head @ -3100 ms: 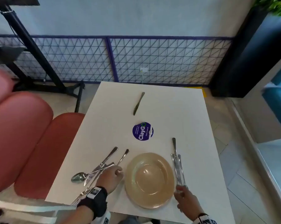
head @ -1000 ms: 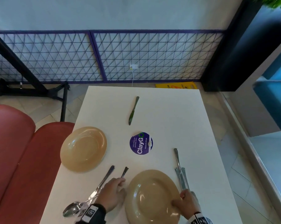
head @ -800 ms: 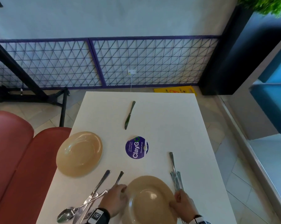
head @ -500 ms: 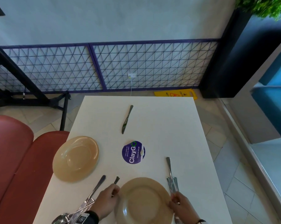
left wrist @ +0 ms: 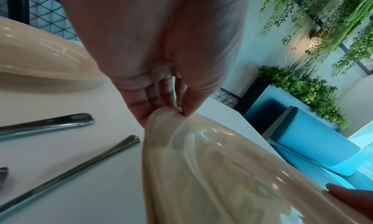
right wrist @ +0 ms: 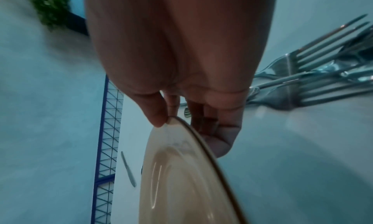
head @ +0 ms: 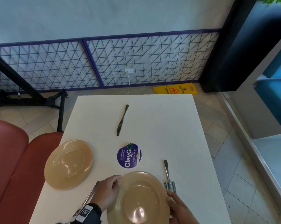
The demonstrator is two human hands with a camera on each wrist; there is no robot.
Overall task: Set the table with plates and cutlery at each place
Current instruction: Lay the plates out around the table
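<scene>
A beige plate (head: 139, 198) is held above the near edge of the white table (head: 160, 126), tilted. My left hand (head: 107, 191) pinches its left rim (left wrist: 167, 114) between thumb and fingers. My right hand (head: 176, 206) grips the right rim (right wrist: 181, 123), thumb on top, fingers underneath. A second beige plate (head: 68, 164) lies flat at the table's left edge. Forks (head: 169, 185) lie just right of the held plate. A knife (head: 122, 120) lies toward the far end. Cutlery handles (left wrist: 66, 160) lie by my left hand.
A round purple sticker (head: 129, 155) marks the table's middle. A red bench (head: 10, 167) runs along the left side. Beyond the table stand a purple mesh fence (head: 136, 62) and a yellow caution sign (head: 175, 90) lying on the floor.
Both hands took the near plate by its rims and lifted it off the table, tilting it. My left hand let go of the cutlery. The camera view has shifted.
</scene>
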